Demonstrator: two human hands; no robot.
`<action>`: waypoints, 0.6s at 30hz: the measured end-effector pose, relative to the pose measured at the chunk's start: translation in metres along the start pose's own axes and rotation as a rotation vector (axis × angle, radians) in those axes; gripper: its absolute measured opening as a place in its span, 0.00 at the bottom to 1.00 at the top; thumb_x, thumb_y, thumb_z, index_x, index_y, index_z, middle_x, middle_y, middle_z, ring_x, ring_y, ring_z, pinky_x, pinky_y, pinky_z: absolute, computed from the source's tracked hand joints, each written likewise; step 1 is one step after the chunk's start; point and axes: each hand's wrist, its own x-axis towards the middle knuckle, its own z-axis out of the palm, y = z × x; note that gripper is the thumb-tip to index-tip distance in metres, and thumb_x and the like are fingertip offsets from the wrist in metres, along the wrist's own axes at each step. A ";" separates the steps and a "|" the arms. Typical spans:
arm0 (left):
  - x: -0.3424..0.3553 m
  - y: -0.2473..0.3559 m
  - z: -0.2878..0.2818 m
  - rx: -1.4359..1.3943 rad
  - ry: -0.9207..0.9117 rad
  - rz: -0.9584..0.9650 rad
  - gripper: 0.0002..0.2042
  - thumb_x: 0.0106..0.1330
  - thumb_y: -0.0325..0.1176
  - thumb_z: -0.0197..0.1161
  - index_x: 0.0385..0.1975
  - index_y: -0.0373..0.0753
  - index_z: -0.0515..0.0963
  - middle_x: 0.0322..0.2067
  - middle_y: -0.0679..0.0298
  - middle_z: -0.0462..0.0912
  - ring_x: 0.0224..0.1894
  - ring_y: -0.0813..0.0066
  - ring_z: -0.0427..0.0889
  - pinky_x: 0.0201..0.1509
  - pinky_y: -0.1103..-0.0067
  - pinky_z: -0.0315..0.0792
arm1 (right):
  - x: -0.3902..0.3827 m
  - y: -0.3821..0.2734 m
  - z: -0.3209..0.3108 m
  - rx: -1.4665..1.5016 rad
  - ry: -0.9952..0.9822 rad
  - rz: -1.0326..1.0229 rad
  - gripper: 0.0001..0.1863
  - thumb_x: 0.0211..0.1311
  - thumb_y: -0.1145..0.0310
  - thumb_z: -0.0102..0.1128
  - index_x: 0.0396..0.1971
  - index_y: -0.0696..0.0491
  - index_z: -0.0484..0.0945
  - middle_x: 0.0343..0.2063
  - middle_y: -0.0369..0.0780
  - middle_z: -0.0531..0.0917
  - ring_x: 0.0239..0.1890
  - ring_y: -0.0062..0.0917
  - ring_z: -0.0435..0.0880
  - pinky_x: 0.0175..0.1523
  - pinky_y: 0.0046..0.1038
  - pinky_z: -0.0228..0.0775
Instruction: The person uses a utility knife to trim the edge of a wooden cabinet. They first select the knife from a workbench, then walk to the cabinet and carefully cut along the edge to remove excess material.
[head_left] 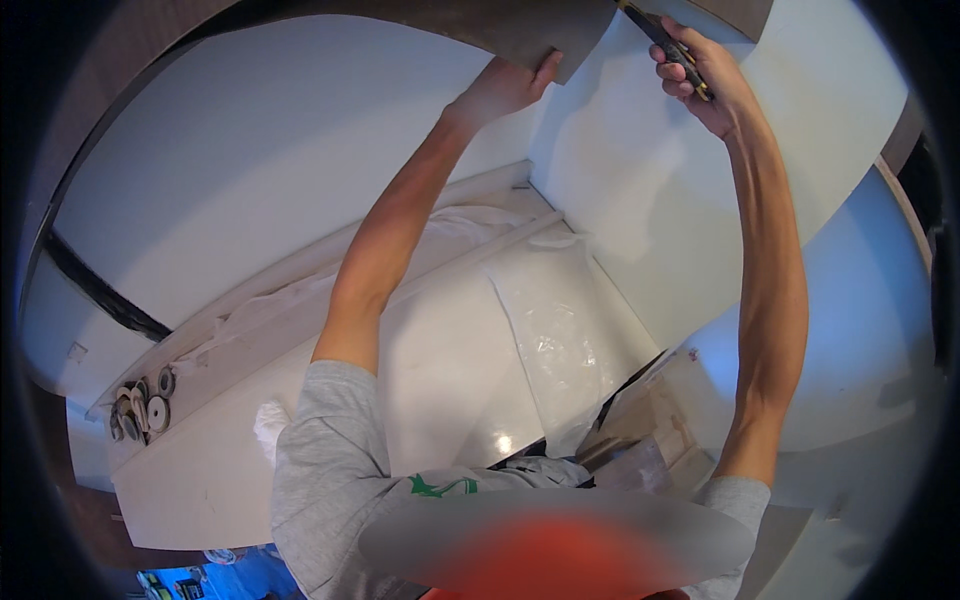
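Both my arms are raised toward the top of the view. My left hand [505,88] pinches the lower corner of a thin, flexible dark brown sheet [480,25], thumb at its edge. The sheet curves down from above and hangs partly loose, with its upper part out of view. In my right hand [715,82] is a slim black utility knife [665,45] with yellow parts, the fingers wrapped round its handle. Its front end points up and left toward the sheet's edge, and I cannot make out the blade.
White walls [300,120] meet in a corner before me. Below lies a pale countertop [450,370] with a clear plastic film [550,320]. Several tape rolls [140,408] and a crumpled white cloth [270,425] rest at left. A brown panel [740,12] hangs upper right.
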 end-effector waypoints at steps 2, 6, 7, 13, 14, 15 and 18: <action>0.000 0.000 -0.001 0.011 0.008 0.039 0.20 0.74 0.44 0.49 0.37 0.29 0.77 0.33 0.47 0.82 0.38 0.50 0.79 0.48 0.64 0.72 | 0.019 -0.002 -0.003 -0.012 0.070 0.006 0.15 0.73 0.57 0.51 0.43 0.56 0.73 0.22 0.34 0.74 0.16 0.12 0.67 0.18 0.15 0.56; 0.003 -0.005 0.002 -0.014 -0.004 0.075 0.21 0.73 0.45 0.49 0.41 0.28 0.76 0.39 0.45 0.82 0.42 0.48 0.79 0.51 0.64 0.71 | 0.055 -0.017 0.000 -0.006 0.060 0.010 0.15 0.72 0.60 0.53 0.28 0.54 0.72 0.16 0.35 0.73 0.14 0.16 0.69 0.16 0.17 0.60; 0.002 -0.008 0.002 -0.010 0.051 0.125 0.18 0.73 0.42 0.50 0.40 0.29 0.76 0.36 0.47 0.81 0.40 0.48 0.79 0.48 0.64 0.71 | 0.058 -0.018 0.008 0.004 0.038 0.015 0.14 0.72 0.61 0.52 0.28 0.54 0.71 0.17 0.35 0.72 0.14 0.16 0.69 0.16 0.17 0.59; 0.009 -0.017 0.017 -0.041 0.142 0.289 0.12 0.72 0.36 0.52 0.41 0.31 0.75 0.36 0.47 0.80 0.41 0.48 0.78 0.47 0.63 0.71 | 0.010 -0.024 0.060 -0.016 0.099 0.030 0.13 0.74 0.64 0.47 0.29 0.55 0.70 0.18 0.35 0.70 0.17 0.16 0.70 0.16 0.16 0.60; 0.009 -0.020 0.020 -0.054 0.132 0.296 0.14 0.73 0.36 0.51 0.44 0.30 0.74 0.39 0.46 0.80 0.44 0.47 0.77 0.51 0.64 0.70 | 0.001 -0.026 0.072 0.022 0.130 0.053 0.13 0.74 0.64 0.46 0.30 0.55 0.70 0.19 0.35 0.71 0.16 0.15 0.70 0.16 0.16 0.61; 0.012 -0.023 0.022 -0.076 0.141 0.318 0.16 0.73 0.37 0.50 0.47 0.29 0.74 0.41 0.45 0.79 0.48 0.47 0.77 0.55 0.64 0.69 | -0.009 -0.032 0.080 0.007 0.101 0.056 0.13 0.74 0.63 0.46 0.31 0.55 0.70 0.19 0.35 0.72 0.16 0.15 0.71 0.16 0.16 0.61; 0.016 -0.030 0.030 -0.097 0.243 0.391 0.11 0.71 0.35 0.53 0.43 0.33 0.75 0.37 0.47 0.80 0.40 0.47 0.79 0.45 0.62 0.72 | -0.044 -0.042 0.103 -0.030 0.007 0.062 0.13 0.75 0.62 0.46 0.33 0.55 0.70 0.21 0.34 0.75 0.15 0.14 0.72 0.16 0.15 0.63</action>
